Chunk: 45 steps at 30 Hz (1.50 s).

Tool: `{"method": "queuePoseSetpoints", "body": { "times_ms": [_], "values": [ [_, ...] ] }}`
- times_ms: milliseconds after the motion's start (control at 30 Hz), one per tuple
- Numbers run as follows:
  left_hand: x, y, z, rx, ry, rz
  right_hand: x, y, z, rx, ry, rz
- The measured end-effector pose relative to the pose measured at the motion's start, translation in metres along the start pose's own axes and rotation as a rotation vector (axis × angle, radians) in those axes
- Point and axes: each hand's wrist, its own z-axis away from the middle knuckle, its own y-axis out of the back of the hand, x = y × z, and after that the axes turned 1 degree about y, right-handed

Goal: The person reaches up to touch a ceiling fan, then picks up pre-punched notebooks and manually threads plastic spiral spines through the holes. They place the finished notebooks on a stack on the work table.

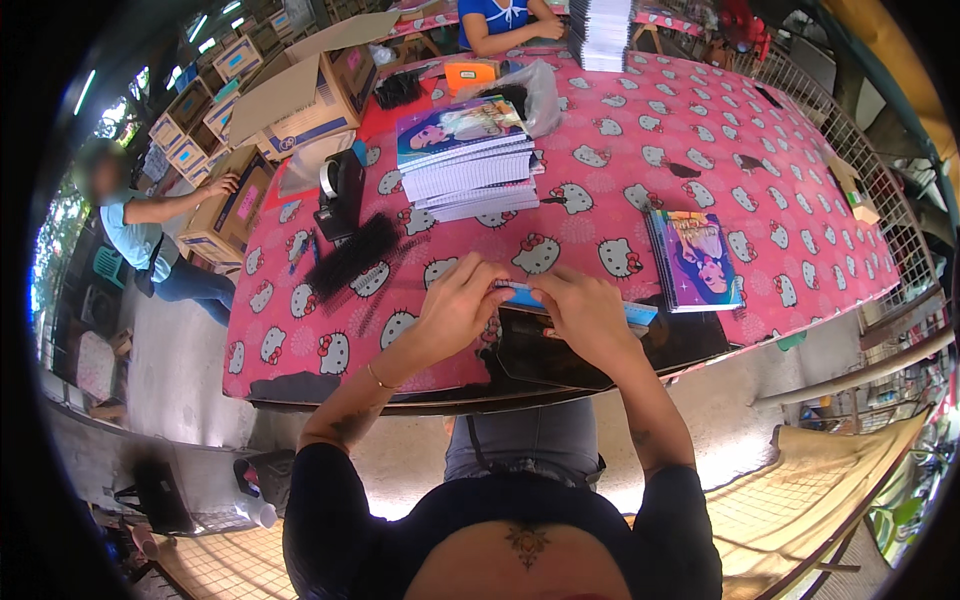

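Observation:
Near the front edge of the table, I hold a blue-covered notebook that shows almost edge-on. My left hand pinches its left end between thumb and fingers. Closed on the top edge, my right hand grips it near the middle. A dark flat board or mat lies beneath. To the right rests a spiral notebook with a colourful illustrated cover. Left of my hands is a heap of black binding coils. Farther off stands an uneven stack of notebooks.
A black tape dispenser stands left of the stack, and open cardboard boxes crowd the far left. Behind the stack are an orange box and a clear plastic bag. A person touches a carton; another sits beyond a tall paper pile.

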Motion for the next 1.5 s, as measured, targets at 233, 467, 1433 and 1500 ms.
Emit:
{"method": "queuePoseSetpoints", "body": {
  "times_ms": [233,467,1433,1500],
  "values": [
    [0.013,-0.064,0.035,0.381,-0.364,-0.619,0.001,-0.001,-0.005,0.000,0.030,-0.039],
    [0.017,-0.054,0.030,0.361,-0.280,-0.686,-0.001,0.022,0.006,0.038,0.139,-0.015],
    [0.064,-0.033,0.004,0.222,-0.515,-0.747,0.015,0.042,0.035,-0.096,-0.066,-0.066],
    [0.066,-0.034,0.006,0.189,-0.565,-0.710,0.023,0.050,0.047,-0.016,0.090,0.039]
  ]
}}
